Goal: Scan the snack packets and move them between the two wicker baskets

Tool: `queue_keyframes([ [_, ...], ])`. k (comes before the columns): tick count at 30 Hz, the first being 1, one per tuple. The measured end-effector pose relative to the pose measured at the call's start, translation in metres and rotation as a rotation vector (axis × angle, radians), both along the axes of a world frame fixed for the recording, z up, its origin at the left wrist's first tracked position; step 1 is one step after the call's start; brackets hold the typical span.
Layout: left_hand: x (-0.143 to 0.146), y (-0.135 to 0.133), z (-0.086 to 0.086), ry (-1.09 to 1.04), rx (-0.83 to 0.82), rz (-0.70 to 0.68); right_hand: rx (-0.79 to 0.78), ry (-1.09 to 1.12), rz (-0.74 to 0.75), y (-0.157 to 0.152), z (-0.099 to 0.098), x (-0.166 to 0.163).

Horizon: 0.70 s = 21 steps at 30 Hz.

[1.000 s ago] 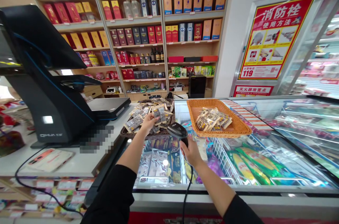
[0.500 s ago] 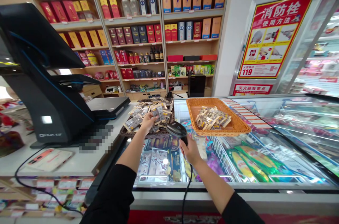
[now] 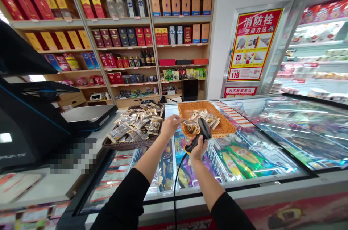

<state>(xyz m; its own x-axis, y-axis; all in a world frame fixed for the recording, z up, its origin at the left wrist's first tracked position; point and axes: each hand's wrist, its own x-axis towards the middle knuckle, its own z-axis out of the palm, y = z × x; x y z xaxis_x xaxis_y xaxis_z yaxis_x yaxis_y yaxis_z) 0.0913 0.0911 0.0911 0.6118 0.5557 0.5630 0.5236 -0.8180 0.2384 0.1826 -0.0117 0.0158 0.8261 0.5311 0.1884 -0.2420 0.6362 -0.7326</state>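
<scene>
My left hand is closed in a pinch at the left rim of the orange wicker basket, gripping a small snack packet seen nearly edge-on. Several similar packets lie in that basket. Wrapped round the handle of a black barcode scanner, my right hand is just in front of the basket; the scanner's head hides part of the packets, and its cable hangs down. To the left, a dark brown wicker basket is heaped with more packets.
Both baskets stand on the glass top of a chest freezer holding bagged frozen goods. At left are a black checkout terminal, a flat scale and a phone on the counter. Shelves of boxed bottles line the back wall.
My left hand has carried a packet from the brown basket right to the orange one. My right hand has turned the scanner, its head now up by the orange basket. The view has swung right.
</scene>
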Motion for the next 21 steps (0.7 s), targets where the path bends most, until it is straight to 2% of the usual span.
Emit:
queue_keyframes([
  [3, 0.035, -0.003, -0.009, 0.308, 0.011, -0.096, 0.006, 0.057, -0.042, 0.002, -0.001, 0.005],
  [8, 0.053, 0.003, -0.010, 0.560, -0.063, -0.034, 0.017, 0.105, -0.012, 0.006, -0.003, 0.008],
  [10, 0.048, 0.006, -0.007, 0.552, -0.159, -0.071, 0.023, 0.076, 0.010, 0.006, -0.003, 0.006],
  [12, 0.034, 0.010, -0.002, 0.410, -0.224, -0.060, 0.028, 0.020, 0.057, 0.003, -0.002, 0.002],
  [14, 0.012, 0.017, 0.001, 0.218, -0.204, 0.074, 0.019, -0.059, 0.117, 0.000, -0.002, -0.003],
  [16, -0.017, 0.024, 0.002, 0.101, -0.145, 0.300, -0.008, -0.162, 0.181, -0.002, -0.002, -0.009],
  [18, -0.044, 0.031, 0.001, 0.112, -0.131, 0.500, -0.032, -0.264, 0.243, -0.003, -0.003, -0.015],
  [21, -0.068, 0.036, -0.004, 0.238, -0.180, 0.633, -0.041, -0.357, 0.322, -0.001, -0.006, -0.021],
])
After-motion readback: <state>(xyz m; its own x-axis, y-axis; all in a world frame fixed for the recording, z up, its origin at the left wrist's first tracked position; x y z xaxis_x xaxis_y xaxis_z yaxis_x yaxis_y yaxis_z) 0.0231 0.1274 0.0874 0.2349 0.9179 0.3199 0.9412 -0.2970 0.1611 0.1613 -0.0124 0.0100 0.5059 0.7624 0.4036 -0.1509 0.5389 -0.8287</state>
